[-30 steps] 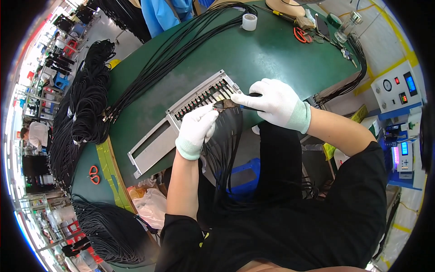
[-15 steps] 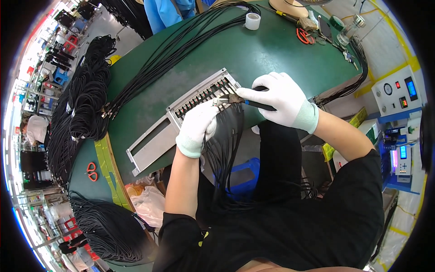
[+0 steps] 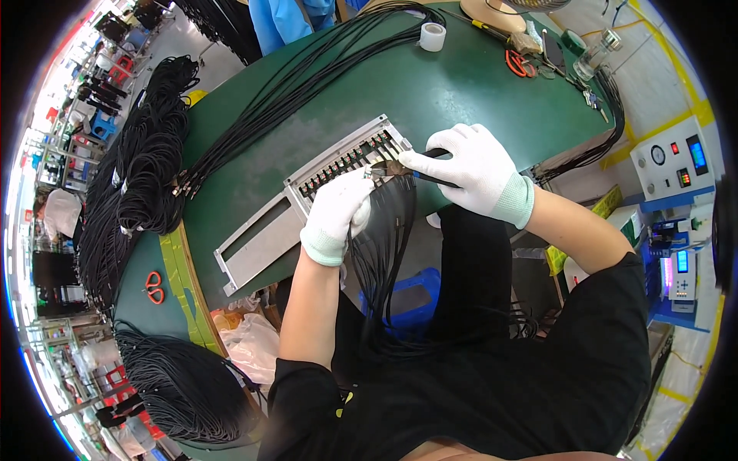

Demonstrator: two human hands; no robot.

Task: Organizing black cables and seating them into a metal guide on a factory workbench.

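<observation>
Pliers [image 3: 393, 168] at near edge of metal tray [image 3: 269, 250], toward right end, long axis sideways-ish, nose aimed at left hand [image 3: 336, 217]. Right hand [image 3: 480, 173] wrapped round handles [image 3: 437, 180]; left fingers bunched, can't tell if gripping anything tbh.

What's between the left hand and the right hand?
In the head view, the metal head of the pliers held in the right hand spans the gap to the left hand, with black cables just below.

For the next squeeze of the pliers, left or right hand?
Right, most likely: the right hand grips the pliers by the handles. The left hand sits by their jaws, at the slotted metal panel's near edge, with no hold on the handles.
</observation>
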